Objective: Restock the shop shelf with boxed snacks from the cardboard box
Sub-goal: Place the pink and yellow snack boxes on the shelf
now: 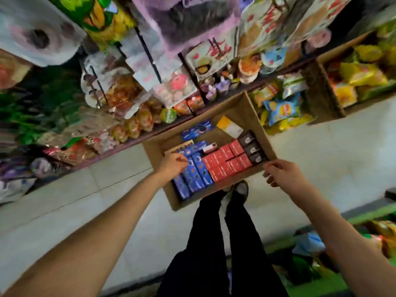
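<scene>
The cardboard box sits open on the floor against the shop shelf, between the person's two outstretched arms. The left hand reaches into it, fingers curled over the tops of the blue snack boxes; whether it actually grips one is unclear. Just right of that hand stand red boxes, then dark ones. The right hand hovers at the box's near right corner, fingers loosely bent, holding nothing.
</scene>
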Motion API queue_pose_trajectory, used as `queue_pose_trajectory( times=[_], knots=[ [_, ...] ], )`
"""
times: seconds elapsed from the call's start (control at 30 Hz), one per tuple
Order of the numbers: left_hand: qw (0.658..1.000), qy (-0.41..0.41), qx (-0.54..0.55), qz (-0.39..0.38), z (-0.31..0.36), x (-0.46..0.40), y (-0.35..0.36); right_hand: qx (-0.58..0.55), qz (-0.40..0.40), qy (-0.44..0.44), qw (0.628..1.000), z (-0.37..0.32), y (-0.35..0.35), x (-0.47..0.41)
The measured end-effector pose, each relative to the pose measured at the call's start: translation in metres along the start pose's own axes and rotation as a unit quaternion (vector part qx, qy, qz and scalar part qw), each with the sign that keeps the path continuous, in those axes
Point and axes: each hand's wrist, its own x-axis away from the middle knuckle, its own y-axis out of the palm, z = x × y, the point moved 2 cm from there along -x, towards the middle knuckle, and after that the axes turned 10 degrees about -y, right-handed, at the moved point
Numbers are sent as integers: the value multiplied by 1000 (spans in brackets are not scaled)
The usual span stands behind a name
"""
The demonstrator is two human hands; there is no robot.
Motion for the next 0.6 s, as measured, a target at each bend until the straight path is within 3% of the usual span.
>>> queue_pose_trajectory(
  times=[0.27, 0.47, 0.6],
  knots=[
    [997, -3, -75, 12, -20, -211, 88, 85, -22, 34, 996, 127, 82, -175],
    [991, 67, -114, 9, -10, -337, 164, 217, -50, -27, 974, 174, 112, -311],
    [987, 93, -132, 16, -23, -383, 194, 342, -89, -113, 929, 176, 142, -380]
  ],
)
